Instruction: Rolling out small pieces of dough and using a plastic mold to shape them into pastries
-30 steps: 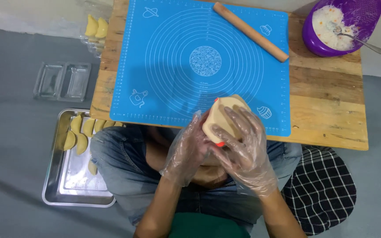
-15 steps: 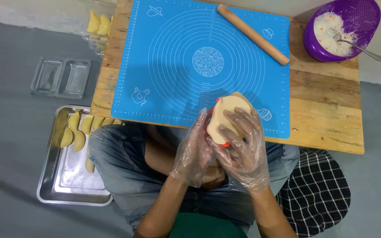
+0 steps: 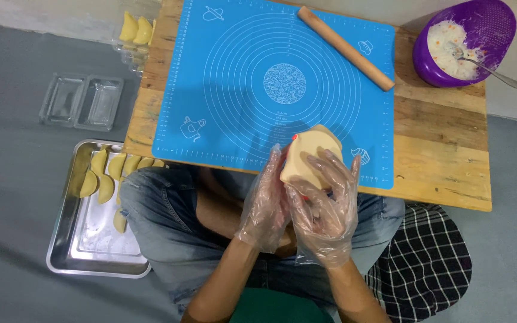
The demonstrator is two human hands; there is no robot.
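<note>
Over the last second the two gloved hands have drifted slightly left and nearer the body, carrying the dough piece with them, while the head camera's view has slid so the purple bowl sits closer to the far right corner. A person seated on the floor holds a pale round of dough (image 3: 307, 157), folded over what looks like a red dumpling mould showing only as slivers of red at its edge, above the near edge of the blue silicone pastry mat (image 3: 240, 90). The left hand (image 3: 266, 203), in a clear disposable glove, is closed against the left side and underside of the dough; the right hand (image 3: 325, 206), gloved likewise, wraps the near and right side, fingers spread across the dough's face. Both grip the same piece.

On the low wooden bench (image 3: 444, 149) a wooden rolling pin (image 3: 345, 48) lies diagonally at the far side of the mat, and a purple bowl (image 3: 465, 42) of white shredded filling with a metal spoon (image 3: 489, 67) stands at the far right. On the floor to the left, a steel tray (image 3: 73, 239) carries several yellow half-moon dumplings (image 3: 104, 179); clear plastic containers (image 3: 82, 101) sit beyond it, and more dumplings (image 3: 136, 29) lie in another at the far left.

The dough is held in mid-air over the lap rather than over the mat: the loose gloves could slip on it, or uneven pressing could tear the thin sheet and spoil the seal.
</note>
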